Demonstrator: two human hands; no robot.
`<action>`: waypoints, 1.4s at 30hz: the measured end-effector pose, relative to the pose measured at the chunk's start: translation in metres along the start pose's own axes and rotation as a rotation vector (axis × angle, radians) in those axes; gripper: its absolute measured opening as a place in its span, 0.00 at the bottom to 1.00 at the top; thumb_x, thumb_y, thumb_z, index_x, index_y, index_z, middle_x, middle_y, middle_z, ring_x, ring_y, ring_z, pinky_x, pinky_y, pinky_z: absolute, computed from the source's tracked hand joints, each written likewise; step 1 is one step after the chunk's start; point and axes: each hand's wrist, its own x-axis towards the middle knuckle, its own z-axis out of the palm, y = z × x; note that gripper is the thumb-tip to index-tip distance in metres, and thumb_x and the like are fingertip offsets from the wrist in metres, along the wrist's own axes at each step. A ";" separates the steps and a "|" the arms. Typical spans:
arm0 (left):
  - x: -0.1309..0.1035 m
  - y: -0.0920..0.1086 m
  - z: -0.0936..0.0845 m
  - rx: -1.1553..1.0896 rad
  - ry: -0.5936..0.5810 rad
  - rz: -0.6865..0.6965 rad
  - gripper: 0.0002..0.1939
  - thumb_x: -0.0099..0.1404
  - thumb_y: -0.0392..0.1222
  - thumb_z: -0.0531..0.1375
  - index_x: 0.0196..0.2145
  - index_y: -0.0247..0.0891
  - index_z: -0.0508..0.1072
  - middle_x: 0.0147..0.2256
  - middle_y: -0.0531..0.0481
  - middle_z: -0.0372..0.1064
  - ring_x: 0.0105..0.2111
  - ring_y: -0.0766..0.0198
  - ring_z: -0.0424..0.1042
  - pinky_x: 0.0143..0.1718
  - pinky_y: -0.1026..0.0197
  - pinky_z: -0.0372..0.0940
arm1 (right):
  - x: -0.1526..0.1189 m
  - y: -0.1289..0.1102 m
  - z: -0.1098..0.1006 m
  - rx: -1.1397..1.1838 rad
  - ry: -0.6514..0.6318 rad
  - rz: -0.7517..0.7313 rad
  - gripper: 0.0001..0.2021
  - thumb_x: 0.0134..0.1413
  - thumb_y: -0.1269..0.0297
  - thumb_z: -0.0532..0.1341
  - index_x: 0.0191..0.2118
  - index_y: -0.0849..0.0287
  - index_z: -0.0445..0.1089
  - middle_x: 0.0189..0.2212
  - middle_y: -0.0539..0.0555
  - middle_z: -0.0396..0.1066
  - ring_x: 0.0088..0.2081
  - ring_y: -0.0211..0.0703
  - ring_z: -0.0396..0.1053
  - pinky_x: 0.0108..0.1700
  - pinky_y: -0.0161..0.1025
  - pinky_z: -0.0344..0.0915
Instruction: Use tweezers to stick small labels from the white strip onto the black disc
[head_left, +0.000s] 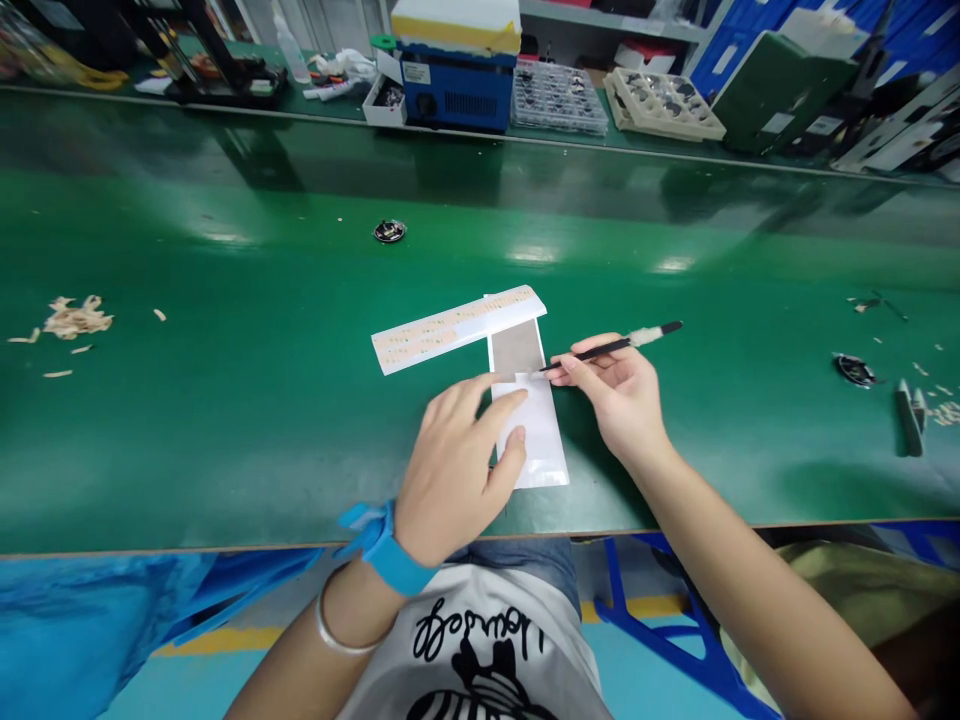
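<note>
My left hand (465, 460) lies over the left side of a white sheet (544, 445), its fingers apart and nothing gripped. The upper part of that sheet is a grey area (517, 348). Between the fingers of my right hand (619, 385) is a black pen-like tool (607, 348), wrapped in pale material near its rear end. The thin tip points left, at the border of the grey and white areas. A long strip of small orange-marked labels (457, 330) lies slantwise across the sheet's top end.
Round black parts rest at the back (390, 231) and right (854, 370) of the green table (262, 430). Beige scraps (76, 316) lie at the left. Green tweezers-like pieces (910, 418) are far right. A blue device (455, 88) and parts trays (559, 97) line the back shelf.
</note>
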 end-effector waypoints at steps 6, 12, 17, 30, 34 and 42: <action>-0.049 0.004 -0.003 0.055 -0.008 -0.151 0.32 0.62 0.50 0.62 0.59 0.39 0.57 0.43 0.42 0.66 0.42 0.49 0.66 0.40 0.46 0.63 | -0.038 -0.016 -0.002 0.046 0.112 -0.011 0.10 0.47 0.66 0.71 0.34 0.58 0.71 0.30 0.50 0.77 0.29 0.38 0.79 0.38 0.36 0.79; -0.059 0.004 0.000 -0.113 -0.062 -0.056 0.34 0.64 0.30 0.52 0.66 0.42 0.46 0.60 0.40 0.57 0.60 0.49 0.57 0.57 0.47 0.59 | -0.071 -0.012 0.000 0.031 0.090 -0.007 0.05 0.54 0.66 0.68 0.37 0.55 0.72 0.35 0.49 0.75 0.33 0.37 0.79 0.41 0.36 0.78; -0.060 0.002 0.004 -0.063 0.035 -0.167 0.30 0.68 0.39 0.56 0.64 0.42 0.51 0.50 0.41 0.64 0.51 0.49 0.64 0.50 0.45 0.64 | -0.093 -0.006 0.007 -0.044 0.151 -0.036 0.05 0.54 0.68 0.68 0.36 0.56 0.72 0.30 0.49 0.75 0.32 0.41 0.80 0.38 0.36 0.79; -0.061 -0.003 0.008 -0.161 0.145 -0.029 0.09 0.68 0.33 0.58 0.41 0.44 0.75 0.54 0.47 0.67 0.51 0.56 0.69 0.50 0.49 0.71 | -0.139 0.004 0.045 -0.196 0.291 -0.235 0.11 0.54 0.78 0.63 0.40 0.55 0.68 0.33 0.52 0.75 0.37 0.45 0.79 0.36 0.41 0.81; -0.065 -0.008 0.012 -0.208 0.249 -0.040 0.10 0.66 0.31 0.60 0.43 0.43 0.75 0.52 0.48 0.70 0.47 0.62 0.74 0.50 0.57 0.72 | -0.144 0.013 0.049 -0.292 0.281 -0.308 0.14 0.52 0.81 0.62 0.40 0.56 0.69 0.33 0.51 0.75 0.38 0.42 0.78 0.37 0.39 0.79; -0.062 -0.007 0.010 -0.195 0.274 -0.071 0.06 0.65 0.31 0.60 0.36 0.40 0.74 0.47 0.49 0.75 0.45 0.62 0.77 0.47 0.58 0.74 | -0.144 0.017 0.051 -0.391 0.293 -0.355 0.14 0.53 0.81 0.62 0.41 0.57 0.69 0.33 0.53 0.75 0.37 0.43 0.78 0.36 0.40 0.79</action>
